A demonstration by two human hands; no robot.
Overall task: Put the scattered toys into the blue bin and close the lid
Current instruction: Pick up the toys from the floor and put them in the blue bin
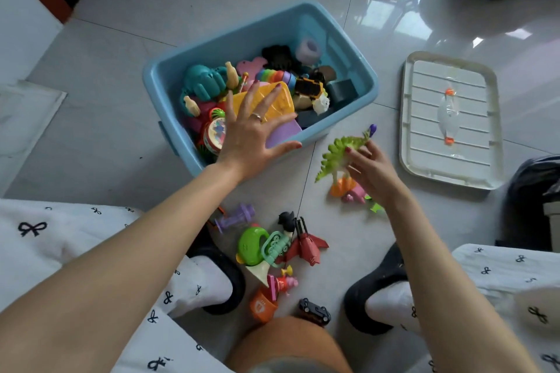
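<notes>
Two hands at work, task judged well past halfway. Left to right: left hand [253,133], centre frame, fingers spread flat and released, holding nothing, over the near corner of the bin [169,76]. The bin sits upper centre on the floor, lid off, already heaped with toys: teal piece, yellow board [281,97], rainbow stack, black-and-yellow truck.

Lower centre, between the slippers, a loose pile on the floor: purple piece [235,216], green horn [257,247], red plane [306,247], orange cup [263,307], black car [315,310].

Right of centre, right hand [374,171] with fingers curled on the green dino [341,156], grip closed on its back; cannot tell if the dino is lifted clear of the floor. Orange and pink bits lie just under it.

Far right, the lid [450,119] lies on the floor, well apart from the bin.

Left to do: dino, bits under it, the centre pile, then fit the lid.
</notes>
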